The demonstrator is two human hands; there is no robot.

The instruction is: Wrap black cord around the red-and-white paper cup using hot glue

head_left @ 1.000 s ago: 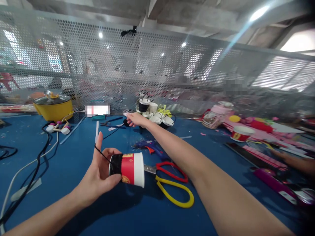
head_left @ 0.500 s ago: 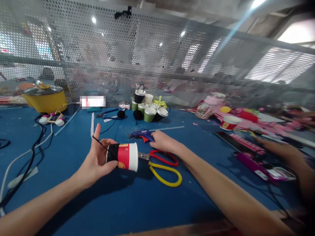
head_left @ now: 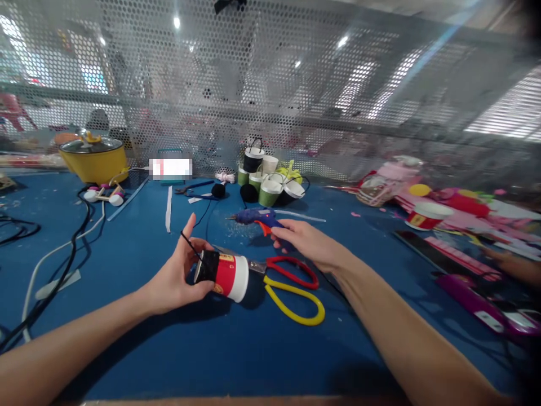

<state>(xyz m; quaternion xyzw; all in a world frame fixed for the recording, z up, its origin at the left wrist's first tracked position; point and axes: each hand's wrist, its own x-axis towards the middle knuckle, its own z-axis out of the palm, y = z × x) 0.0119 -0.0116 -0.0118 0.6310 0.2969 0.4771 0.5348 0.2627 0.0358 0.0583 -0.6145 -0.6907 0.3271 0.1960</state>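
My left hand is closed around a paper cup lying sideways, red and white with black yarn wound over its base end. The black yarn passes over a raised finger and trails back toward a black ball of yarn. In my right hand is a blue glue gun with an orange trigger, its nozzle pointing left above the table. Scissors with one red and one yellow handle lie just right of the cup, their blades partly hidden behind it.
Several small cups with handles stand at the back by a perforated metal screen. A yellow pot and cables are at left. Pliers lie behind. At right are a purple device, another red cup and another person's hand.
My right hand has lifted the glue gun off the table. The left hand still holds the cup, now tilted slightly downward at its rim. The view has shifted, and the other person's arm has drawn back.
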